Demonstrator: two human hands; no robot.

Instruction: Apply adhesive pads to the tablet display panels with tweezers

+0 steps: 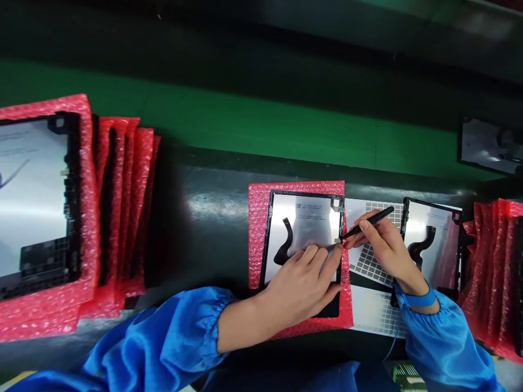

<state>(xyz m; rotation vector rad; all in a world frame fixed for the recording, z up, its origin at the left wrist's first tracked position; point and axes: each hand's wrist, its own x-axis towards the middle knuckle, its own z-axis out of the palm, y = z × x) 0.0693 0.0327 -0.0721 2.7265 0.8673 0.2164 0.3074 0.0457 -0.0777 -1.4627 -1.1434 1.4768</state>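
Observation:
A black-framed display panel [304, 218] with a shiny silver back and a black flex cable lies on a red bubble-wrap sheet [256, 228]. My left hand [300, 286] rests flat on the panel's lower right part, fingers stretched toward its right edge. My right hand [382, 247] grips black tweezers [368, 222] like a pen, the tip touching the panel's right edge beside my left fingertips. Under my right hand lies a white sheet of small grey square stickers [368, 261].
A second similar panel [433, 245] lies right of the sticker sheet. Stacks of red bubble-wrapped panels stand at the far left [49, 218] and far right [496, 272]. A green conveyor belt [245, 120] runs behind, carrying another panel [488, 144].

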